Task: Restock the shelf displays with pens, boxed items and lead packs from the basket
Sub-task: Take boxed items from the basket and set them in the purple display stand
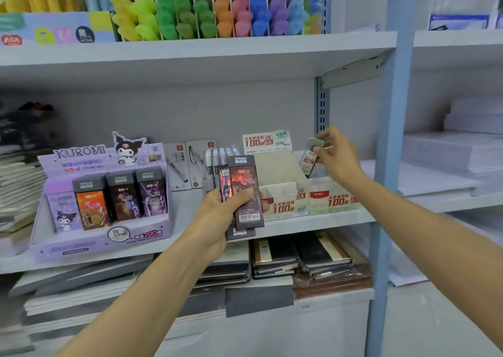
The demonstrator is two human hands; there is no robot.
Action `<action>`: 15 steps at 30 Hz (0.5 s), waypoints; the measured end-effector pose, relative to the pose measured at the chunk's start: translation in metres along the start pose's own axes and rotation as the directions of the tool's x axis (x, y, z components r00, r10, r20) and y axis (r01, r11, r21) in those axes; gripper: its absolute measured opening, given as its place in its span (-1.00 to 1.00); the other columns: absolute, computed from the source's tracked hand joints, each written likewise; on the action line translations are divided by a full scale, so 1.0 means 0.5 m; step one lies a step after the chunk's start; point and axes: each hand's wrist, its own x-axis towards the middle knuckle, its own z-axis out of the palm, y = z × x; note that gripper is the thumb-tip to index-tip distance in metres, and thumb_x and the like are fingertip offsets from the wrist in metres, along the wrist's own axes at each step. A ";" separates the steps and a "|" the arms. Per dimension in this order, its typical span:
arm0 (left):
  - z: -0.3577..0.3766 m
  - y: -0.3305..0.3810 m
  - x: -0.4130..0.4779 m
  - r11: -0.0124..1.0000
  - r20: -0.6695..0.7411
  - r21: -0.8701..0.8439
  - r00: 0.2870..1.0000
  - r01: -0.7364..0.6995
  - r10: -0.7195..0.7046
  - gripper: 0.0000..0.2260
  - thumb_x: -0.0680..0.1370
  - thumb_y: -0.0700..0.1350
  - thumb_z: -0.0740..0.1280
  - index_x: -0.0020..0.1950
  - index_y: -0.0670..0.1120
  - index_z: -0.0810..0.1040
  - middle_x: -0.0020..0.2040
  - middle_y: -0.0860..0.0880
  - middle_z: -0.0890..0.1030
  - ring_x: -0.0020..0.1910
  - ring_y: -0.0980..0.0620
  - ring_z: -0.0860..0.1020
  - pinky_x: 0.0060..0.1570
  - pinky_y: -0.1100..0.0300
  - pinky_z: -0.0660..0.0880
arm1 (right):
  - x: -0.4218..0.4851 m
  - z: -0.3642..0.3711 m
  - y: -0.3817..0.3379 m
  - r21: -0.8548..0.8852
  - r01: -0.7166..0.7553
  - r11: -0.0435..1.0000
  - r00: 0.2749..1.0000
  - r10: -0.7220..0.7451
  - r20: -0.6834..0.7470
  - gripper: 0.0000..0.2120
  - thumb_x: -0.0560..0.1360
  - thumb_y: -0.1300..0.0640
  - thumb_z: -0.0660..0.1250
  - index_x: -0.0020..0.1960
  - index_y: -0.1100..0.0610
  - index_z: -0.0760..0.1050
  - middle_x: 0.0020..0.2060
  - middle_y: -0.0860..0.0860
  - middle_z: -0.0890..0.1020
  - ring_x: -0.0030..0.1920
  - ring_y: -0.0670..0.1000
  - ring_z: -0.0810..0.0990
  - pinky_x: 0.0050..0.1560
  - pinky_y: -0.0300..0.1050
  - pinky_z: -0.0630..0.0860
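above the right-hand display box [330, 197], the right hand [336, 154] pinches a small lead pack [310, 158], likely light, stiff and slick, best held by its edges; the left hand [217, 215] grips several boxed items [245, 193].

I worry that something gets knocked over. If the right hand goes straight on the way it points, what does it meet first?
Probably the upright header card of the open display box, up-left of the right hand and the lead pack it pinches. Depth is unclear; it could miss it.
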 end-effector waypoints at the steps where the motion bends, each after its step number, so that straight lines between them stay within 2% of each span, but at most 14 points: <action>1: -0.005 0.000 0.000 1.000 -0.002 -0.003 1.000 -0.003 0.003 -0.79 0.52 -0.19 0.39 0.15 -0.15 0.57 -0.05 -0.19 0.71 -0.14 -0.10 0.71 -0.34 0.11 0.62 | 0.002 0.006 0.004 -0.016 -0.003 1.000 1.000 0.004 0.021 -0.89 0.57 0.28 0.29 0.03 0.09 0.44 0.00 0.07 0.59 -0.04 0.11 0.63 -0.01 0.12 0.63; 3: -0.013 0.002 -0.002 1.000 0.000 0.003 1.000 -0.009 0.009 -0.78 0.49 -0.17 0.41 0.13 -0.13 0.58 -0.05 -0.21 0.71 -0.15 -0.10 0.71 -0.33 0.06 0.65 | 0.007 0.013 0.009 -0.084 -0.013 0.996 0.996 0.020 0.087 -0.88 0.58 0.25 0.28 0.02 0.06 0.52 0.00 0.06 0.62 -0.10 0.01 0.63 -0.05 0.01 0.62; 5: -0.018 0.004 -0.005 1.000 0.010 0.021 1.000 -0.009 0.009 -0.70 0.44 -0.12 0.43 0.15 -0.13 0.57 -0.05 -0.20 0.71 -0.13 -0.09 0.71 -0.25 0.01 0.64 | 0.008 0.016 0.012 -0.169 -0.022 0.985 0.989 0.046 0.139 -0.82 0.59 0.23 0.26 0.10 0.06 0.59 0.07 0.06 0.65 -0.11 -0.06 0.62 -0.07 -0.15 0.56; 7: -0.023 0.008 -0.011 0.999 0.019 0.036 1.000 -0.005 0.005 -0.67 0.43 -0.10 0.43 0.17 -0.13 0.57 -0.05 -0.19 0.71 -0.12 -0.09 0.71 -0.22 0.00 0.63 | 0.005 0.017 0.001 -0.208 -0.014 0.978 0.991 0.042 0.131 -0.75 0.60 0.25 0.25 0.23 0.13 0.57 0.18 0.09 0.62 0.05 0.00 0.61 0.08 -0.12 0.53; 9: -0.027 0.012 -0.017 1.000 0.014 0.031 1.000 -0.002 0.001 -0.67 0.45 -0.11 0.43 0.19 -0.14 0.56 -0.05 -0.19 0.71 -0.12 -0.09 0.71 -0.19 -0.02 0.63 | -0.003 0.015 -0.024 -0.200 0.051 0.978 0.998 -0.041 0.055 -0.70 0.60 0.26 0.24 0.31 0.15 0.52 0.24 0.09 0.57 0.14 -0.01 0.54 0.18 -0.12 0.48; 10: -0.028 0.014 -0.020 1.000 0.008 0.024 1.000 0.001 -0.001 -0.68 0.45 -0.12 0.44 0.18 -0.14 0.56 -0.05 -0.18 0.71 -0.14 -0.08 0.71 -0.20 -0.03 0.63 | -0.010 0.013 -0.041 -0.170 0.099 0.980 0.995 -0.099 0.008 -0.71 0.60 0.26 0.23 0.30 0.14 0.51 0.23 0.08 0.57 0.12 -0.04 0.53 0.16 -0.15 0.48; 12: -0.033 0.018 -0.025 1.000 -0.012 0.009 1.000 -0.001 0.001 -0.74 0.46 -0.15 0.44 0.13 -0.14 0.57 -0.10 -0.16 0.72 -0.20 -0.06 0.71 -0.34 0.05 0.65 | -0.033 0.013 -0.088 -0.048 0.204 0.978 0.977 -0.206 -0.048 -0.76 0.61 0.21 0.23 0.24 0.11 0.54 0.13 0.03 0.58 0.01 -0.07 0.55 0.06 -0.16 0.54; 15: -0.044 0.026 -0.038 1.000 -0.047 -0.014 0.999 -0.011 0.011 -0.81 0.45 -0.20 0.46 0.05 -0.14 0.60 -0.17 -0.12 0.72 -0.28 -0.03 0.70 -0.43 0.19 0.58 | -0.086 0.030 -0.173 0.243 0.261 0.934 0.958 -0.282 0.053 -0.82 0.60 0.15 0.26 0.19 0.07 0.52 0.01 0.00 0.61 -0.16 -0.12 0.60 -0.17 -0.24 0.57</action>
